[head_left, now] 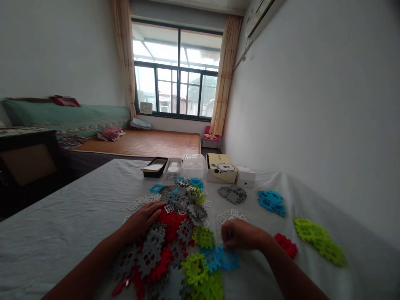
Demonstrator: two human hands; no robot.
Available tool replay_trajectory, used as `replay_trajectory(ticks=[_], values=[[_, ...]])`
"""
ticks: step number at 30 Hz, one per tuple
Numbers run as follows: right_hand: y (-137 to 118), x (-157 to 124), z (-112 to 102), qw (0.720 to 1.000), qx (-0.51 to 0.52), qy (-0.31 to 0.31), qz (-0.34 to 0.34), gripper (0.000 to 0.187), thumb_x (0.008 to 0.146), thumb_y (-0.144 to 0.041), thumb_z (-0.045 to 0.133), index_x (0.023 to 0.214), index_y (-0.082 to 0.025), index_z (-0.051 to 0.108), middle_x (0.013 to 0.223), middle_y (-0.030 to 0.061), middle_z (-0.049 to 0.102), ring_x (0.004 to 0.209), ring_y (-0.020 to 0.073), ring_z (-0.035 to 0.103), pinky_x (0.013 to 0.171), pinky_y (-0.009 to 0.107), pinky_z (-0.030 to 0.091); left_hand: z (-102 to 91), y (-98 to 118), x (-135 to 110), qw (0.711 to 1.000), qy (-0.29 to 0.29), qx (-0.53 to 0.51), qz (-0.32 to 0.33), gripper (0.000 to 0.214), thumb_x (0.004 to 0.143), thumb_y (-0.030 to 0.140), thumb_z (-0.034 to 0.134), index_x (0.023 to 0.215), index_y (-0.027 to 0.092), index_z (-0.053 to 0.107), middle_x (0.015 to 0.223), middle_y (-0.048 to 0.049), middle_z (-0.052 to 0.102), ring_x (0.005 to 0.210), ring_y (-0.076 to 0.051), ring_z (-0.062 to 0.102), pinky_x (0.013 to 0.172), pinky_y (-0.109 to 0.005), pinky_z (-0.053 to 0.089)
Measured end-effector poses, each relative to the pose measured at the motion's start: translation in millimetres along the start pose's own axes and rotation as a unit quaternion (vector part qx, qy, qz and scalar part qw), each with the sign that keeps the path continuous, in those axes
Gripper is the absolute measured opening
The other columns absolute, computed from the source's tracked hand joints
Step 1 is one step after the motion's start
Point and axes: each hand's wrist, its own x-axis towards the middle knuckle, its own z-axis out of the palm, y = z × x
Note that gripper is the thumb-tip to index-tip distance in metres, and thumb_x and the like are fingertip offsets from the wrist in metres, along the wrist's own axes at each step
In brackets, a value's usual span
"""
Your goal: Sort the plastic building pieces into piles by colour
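Flat interlocking plastic building pieces lie in a mixed pile on the cloth-covered table. My left hand [146, 214] rests on the pile's left side, fingers stretched out and touching red pieces [173, 223]. Grey window-like pieces [151, 252] lie nearer to me. My right hand [240, 234] is curled right of the pile, its fingertips closed at the upper edge of a blurred blue building piece [229, 259]. Beside that piece are green pieces [203, 237] and more blue. Small white window frames [233, 214] lie just beyond my right hand.
Sorted stacks stand to the right: grey [233, 194], blue [271, 202], red [286, 245] and green [318, 241]. Along the far table edge are a black box [155, 167], a clear plastic container [193, 166], a yellow box [221, 168] and a white box [246, 177].
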Motion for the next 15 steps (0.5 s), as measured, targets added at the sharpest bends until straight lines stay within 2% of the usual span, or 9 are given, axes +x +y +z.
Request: replay_trajectory(ticks=[2, 4, 7, 9, 11, 13, 15], values=[[10, 3, -3, 0.997, 0.021, 0.078, 0.014, 0.007, 0.070, -0.023, 0.062, 0.076, -0.019, 0.065, 0.073, 0.0002, 0.064, 0.067, 0.0134, 0.057, 0.060, 0.022, 0.040, -0.3, 1, 0, 1.000, -0.002, -0.001, -0.003, 0.044, 0.091, 0.047, 0.033, 0.123, 0.028, 0.055, 0.127, -0.0017, 0.057, 0.118, -0.020, 0.050, 0.102, -0.032, 0.038], [18, 4, -5, 0.990, 0.044, 0.129, 0.018, 0.010, 0.076, -0.025, 0.058, 0.079, -0.018, 0.065, 0.075, 0.0014, 0.065, 0.069, 0.0143, 0.058, 0.064, 0.024, 0.042, 0.1, 1, 0, 1.000, -0.003, -0.002, -0.004, 0.045, 0.090, 0.048, 0.032, 0.123, 0.028, 0.055, 0.127, -0.0018, 0.056, 0.118, -0.021, 0.050, 0.102, -0.033, 0.038], [22, 2, -6, 0.991, 0.083, 0.104, 0.015, 0.023, 0.074, -0.037, 0.062, 0.089, -0.019, 0.064, 0.084, 0.0024, 0.065, 0.073, 0.0150, 0.059, 0.064, 0.025, 0.044, 1.7, 0, 1, 1.000, -0.003, -0.006, -0.002, 0.046, 0.090, 0.050, 0.032, 0.123, 0.028, 0.055, 0.126, -0.0021, 0.057, 0.117, -0.021, 0.050, 0.102, -0.034, 0.037], [21, 1, -4, 0.994, 0.063, 0.089, 0.015, 0.043, 0.062, -0.044, 0.073, 0.095, -0.020, 0.062, 0.091, 0.0035, 0.063, 0.075, 0.0159, 0.058, 0.066, 0.026, 0.045, 2.5, -1, 1, 1.000, -0.003, -0.007, -0.002, 0.047, 0.090, 0.050, 0.031, 0.123, 0.027, 0.055, 0.126, -0.0022, 0.057, 0.117, -0.021, 0.051, 0.102, -0.034, 0.037], [16, 1, -1, 0.995, 0.017, 0.101, 0.013, 0.056, 0.052, -0.045, 0.079, 0.098, -0.019, 0.060, 0.095, 0.0046, 0.061, 0.078, 0.0173, 0.057, 0.070, 0.027, 0.045, 3.0, -1, 2, 1.000, -0.002, -0.003, 0.000, 0.046, 0.090, 0.049, 0.031, 0.123, 0.027, 0.055, 0.126, -0.0022, 0.057, 0.117, -0.020, 0.050, 0.102, -0.033, 0.037], [10, 1, 1, 0.994, -0.014, 0.111, -0.002, 0.055, 0.052, -0.042, 0.079, 0.098, -0.019, 0.060, 0.095, 0.0051, 0.061, 0.081, 0.0180, 0.056, 0.072, 0.028, 0.045, 3.1, -2, 2, 1.000, -0.001, 0.005, 0.004, 0.046, 0.090, 0.048, 0.031, 0.123, 0.027, 0.055, 0.126, -0.0021, 0.057, 0.117, -0.019, 0.050, 0.102, -0.031, 0.037], [3, 2, 3, 0.993, -0.020, 0.109, -0.028, 0.047, 0.058, -0.037, 0.076, 0.099, -0.020, 0.061, 0.094, 0.0048, 0.061, 0.081, 0.0174, 0.056, 0.073, 0.027, 0.045, 3.0, -2, 3, 1.000, -0.001, 0.012, 0.009, 0.046, 0.090, 0.048, 0.032, 0.123, 0.027, 0.055, 0.127, -0.0020, 0.057, 0.117, -0.019, 0.050, 0.102, -0.030, 0.037]])
